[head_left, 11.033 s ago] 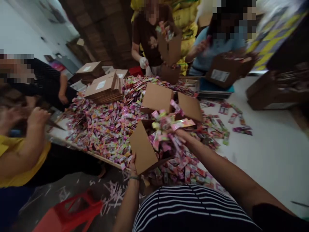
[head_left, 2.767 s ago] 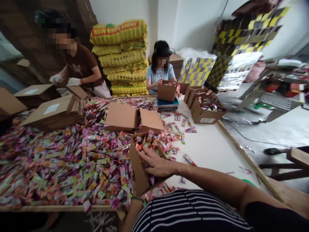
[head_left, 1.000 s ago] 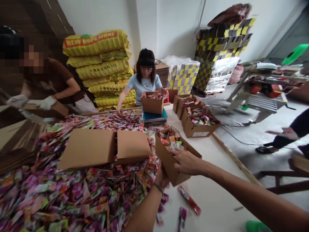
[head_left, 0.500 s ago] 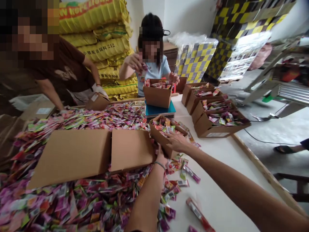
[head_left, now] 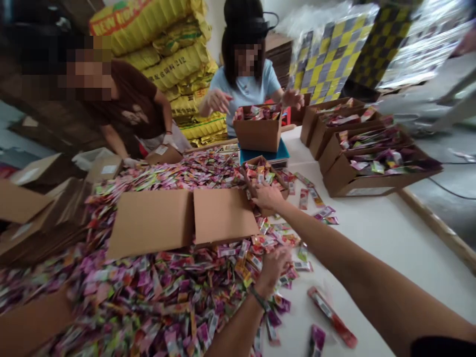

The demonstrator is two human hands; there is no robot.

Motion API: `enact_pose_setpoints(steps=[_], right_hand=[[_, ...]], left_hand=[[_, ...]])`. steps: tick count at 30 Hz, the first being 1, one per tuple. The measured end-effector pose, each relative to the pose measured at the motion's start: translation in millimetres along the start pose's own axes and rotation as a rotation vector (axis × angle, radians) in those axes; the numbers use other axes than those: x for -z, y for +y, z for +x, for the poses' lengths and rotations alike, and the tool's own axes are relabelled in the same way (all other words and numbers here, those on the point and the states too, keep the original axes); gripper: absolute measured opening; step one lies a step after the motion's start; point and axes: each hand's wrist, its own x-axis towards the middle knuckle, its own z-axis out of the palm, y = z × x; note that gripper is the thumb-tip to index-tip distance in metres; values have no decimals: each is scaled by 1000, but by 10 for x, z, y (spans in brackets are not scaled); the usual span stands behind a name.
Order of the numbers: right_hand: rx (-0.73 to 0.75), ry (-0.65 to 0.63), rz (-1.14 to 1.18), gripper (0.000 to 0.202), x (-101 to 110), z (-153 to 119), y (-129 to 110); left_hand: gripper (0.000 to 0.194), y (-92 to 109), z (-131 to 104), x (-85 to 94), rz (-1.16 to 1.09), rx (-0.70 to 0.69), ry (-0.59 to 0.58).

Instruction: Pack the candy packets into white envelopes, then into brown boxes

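A small brown carton [head_left: 280,184] filled with colourful sachets stands beside the blue-topped scale. My right hand [head_left: 268,196] is at its near wall, with fingers over the rim and thumb outside. Nearer to me, my left hand [head_left: 275,267] hovers over loose sachets [head_left: 208,285]; motion smears its fingers, and nothing large shows in it. The broad flaps of an open carton [head_left: 154,223] lie over the sachet heap, left of the small carton. On the blue-topped scale [head_left: 284,150] rests another full carton [head_left: 258,134].
Several sachet-filled cartons [head_left: 362,182] line the table's right side. A person in light blue [head_left: 245,89] faces me behind the scale; another in brown [head_left: 134,109] leans in at left. Flattened cardboard [head_left: 48,223] is stacked on the left. Loose sachets lie on the white tabletop [head_left: 368,238].
My left hand has come off the small carton and back toward me. That carton now sits closer to the scale, my right hand still on it. The view has shifted; the opposite person's raised hand is lower.
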Motion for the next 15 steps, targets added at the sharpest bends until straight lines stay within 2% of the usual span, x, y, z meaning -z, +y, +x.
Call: enact_pose_setpoints(steps=[1,3,7,9,11,13,15], right_hand=[[0,13,-6,40,14,-34,23],[-25,43,-15,54,31,-117,82],[-63,93,9,68,5,-270,206],[-9,137,16,69,-34,-344,229],[58,251,37,64,-81,-476,203],[101,389,112,57,-140,-701,126],[127,442,264,57,-237,-1001,-1]], left_hand=[[58,-76,-197,72,69,-7,-3],[59,-251,-584,268,143,-14,64],[50,-674,-1323,626,190,32,346],[38,-892,-1645,706,211,91,474],[27,-1097,-1917,739,194,143,572],[21,-1284,-2142,761,143,167,651],[18,-1447,-2329,803,96,186,719]])
